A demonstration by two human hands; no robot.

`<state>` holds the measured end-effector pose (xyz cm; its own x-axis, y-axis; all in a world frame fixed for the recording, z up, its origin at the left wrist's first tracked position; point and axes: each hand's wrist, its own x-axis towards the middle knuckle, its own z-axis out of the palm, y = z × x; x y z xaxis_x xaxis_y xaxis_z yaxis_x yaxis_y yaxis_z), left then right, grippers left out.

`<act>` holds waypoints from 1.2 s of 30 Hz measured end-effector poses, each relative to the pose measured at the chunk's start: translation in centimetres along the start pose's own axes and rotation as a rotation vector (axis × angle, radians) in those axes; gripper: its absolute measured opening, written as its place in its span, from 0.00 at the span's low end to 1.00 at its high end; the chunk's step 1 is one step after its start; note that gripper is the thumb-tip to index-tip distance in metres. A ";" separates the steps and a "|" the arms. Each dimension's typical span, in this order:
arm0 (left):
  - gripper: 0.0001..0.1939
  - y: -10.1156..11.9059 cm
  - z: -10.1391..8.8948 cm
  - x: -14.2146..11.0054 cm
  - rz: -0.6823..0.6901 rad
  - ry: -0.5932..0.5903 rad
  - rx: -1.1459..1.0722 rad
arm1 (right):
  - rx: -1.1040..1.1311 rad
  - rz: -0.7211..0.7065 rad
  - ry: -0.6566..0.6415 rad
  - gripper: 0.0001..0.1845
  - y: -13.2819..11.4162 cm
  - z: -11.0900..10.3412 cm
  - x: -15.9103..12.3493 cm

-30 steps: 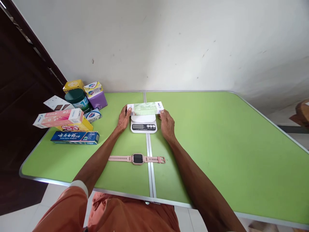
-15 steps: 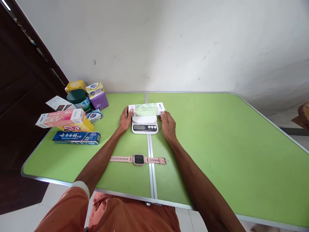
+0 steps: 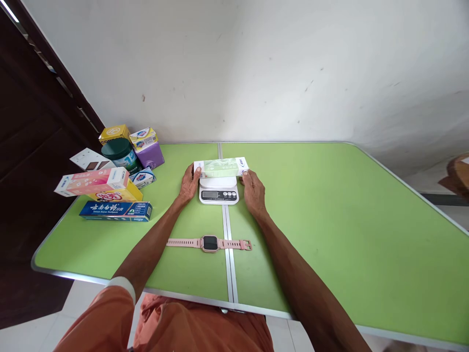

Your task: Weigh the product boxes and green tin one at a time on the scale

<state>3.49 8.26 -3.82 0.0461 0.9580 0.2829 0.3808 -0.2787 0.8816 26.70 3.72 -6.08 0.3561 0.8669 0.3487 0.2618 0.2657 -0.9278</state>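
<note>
Two hands (image 3: 189, 183) (image 3: 254, 191), each in a pinch on one box (image 3: 221, 167), over one scale (image 3: 219, 195)

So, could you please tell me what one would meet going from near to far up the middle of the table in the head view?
Pink smartwatch → white scale → green-and-white box → wall.

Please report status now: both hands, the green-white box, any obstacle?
Left hand and right hand at green-white box's opposite ends. Box over white scale, contact unclear. No obstruction seen; pink watch nearer the person.
</note>
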 end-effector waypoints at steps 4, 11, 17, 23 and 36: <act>0.37 -0.1 0.1 0.0 0.004 0.006 0.001 | -0.011 0.010 0.003 0.41 0.2 0.0 0.0; 0.41 -0.4 0.1 -0.1 -0.038 0.005 -0.016 | -0.026 0.012 -0.010 0.42 0.6 -0.1 0.2; 0.42 -0.3 0.1 0.0 -0.045 0.009 -0.026 | -0.036 0.012 -0.017 0.42 0.8 -0.1 0.2; 0.41 -0.4 0.1 0.0 -0.005 -0.010 -0.026 | -0.034 0.016 -0.021 0.42 0.6 -0.1 0.1; 0.49 -1.3 1.5 -0.5 -0.033 -0.021 -0.006 | -0.019 -0.017 -0.004 0.34 1.2 -0.7 0.1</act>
<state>4.40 8.23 -5.65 0.0527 0.9680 0.2454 0.3774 -0.2468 0.8926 27.69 3.81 -7.03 0.3478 0.8642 0.3635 0.2844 0.2722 -0.9193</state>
